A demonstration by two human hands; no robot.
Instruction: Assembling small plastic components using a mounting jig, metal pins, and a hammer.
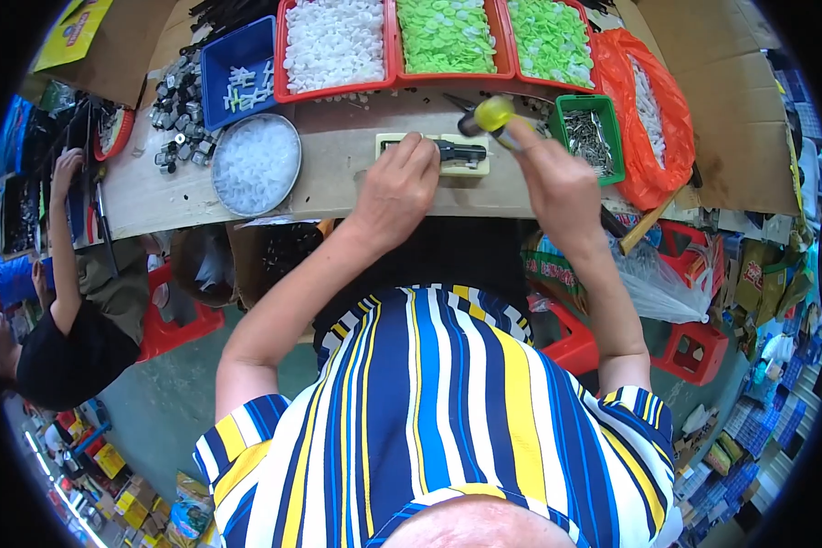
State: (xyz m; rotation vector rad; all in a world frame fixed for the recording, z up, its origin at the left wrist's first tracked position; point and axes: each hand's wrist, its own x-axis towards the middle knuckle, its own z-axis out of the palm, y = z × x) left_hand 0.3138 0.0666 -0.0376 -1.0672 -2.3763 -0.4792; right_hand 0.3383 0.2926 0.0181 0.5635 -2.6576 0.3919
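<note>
My left hand (397,187) is closed, its fingertips pressing a small black part (461,152) onto a cream block (478,171) on the table. The fingers hide the left end of the part. To the right, my right hand (562,187) is wrapped round a small mallet (495,113) with a yellow and dark head, slightly blurred. The mallet's head hangs just above and right of the block, apart from the black part. A dark pointed tool (457,100) lies behind the block, partly covered by the mallet.
Red bins (395,55) of white and green pieces line the back. A blue bin (212,68), a round metal tray (294,183) and metal-black parts (181,119) sit left. Right stand a green bin (612,114) and an orange bag (671,173). Another person (78,342) works at far left.
</note>
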